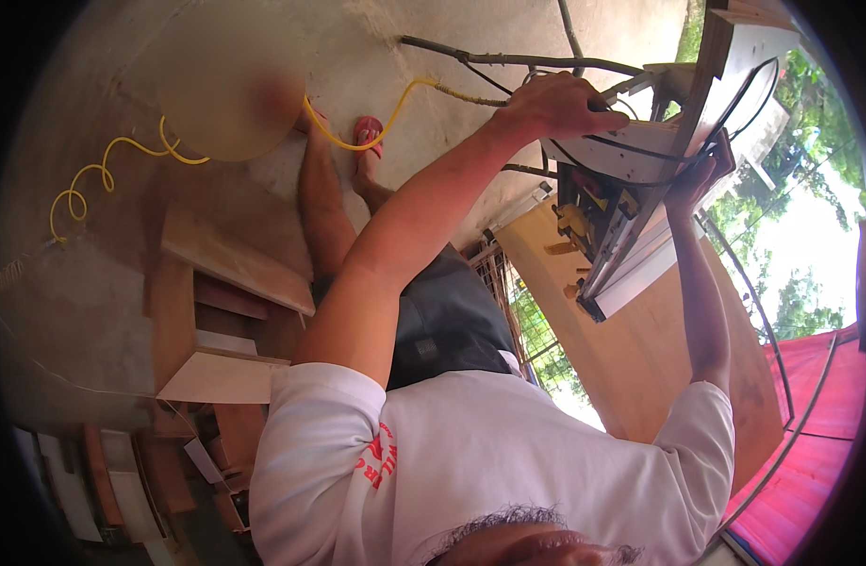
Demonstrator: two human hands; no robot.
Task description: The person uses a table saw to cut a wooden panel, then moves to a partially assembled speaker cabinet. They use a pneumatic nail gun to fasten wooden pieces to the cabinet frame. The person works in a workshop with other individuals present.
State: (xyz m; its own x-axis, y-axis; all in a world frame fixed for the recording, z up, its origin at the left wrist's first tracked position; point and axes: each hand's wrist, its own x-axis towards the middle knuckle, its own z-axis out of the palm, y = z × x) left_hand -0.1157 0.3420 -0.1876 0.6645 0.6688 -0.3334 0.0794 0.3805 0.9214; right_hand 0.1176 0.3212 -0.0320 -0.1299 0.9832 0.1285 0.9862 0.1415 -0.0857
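Item: white board panel (631,146), upper right of the frame, tilted, with a black cable looped across its face. Beneath it sits a machine body (584,222) with yellow and black parts, probably a saw mounted under the panel; the fisheye bend makes this hard to confirm.

Left hand (555,102): laid over the panel's upper left edge, fingers (593,99) curled down and clamped on the panel rim, arm stretched out from the lower centre of the frame.

Right hand (695,181): at the panel's right edge, fingers (711,165) folded around that edge together with the black cable; how tightly they close cannot be told from here.

Handling note: with a hold at two opposite edges the panel is best kept level between the hands, cable clear of the fingers, weight shared evenly, wrists kept away from the machine below.

Surroundings: plywood sheet (640,349) slanting below the machine, right of centre. Coiled yellow hose (103,174) on the concrete floor (65,311), upper left. Stacked wooden boards (225,264) at left centre. Red slipper (367,132) on a foot, upper centre. Red tarpaulin (810,424), lower right. Trees (782,198) beyond, far right.
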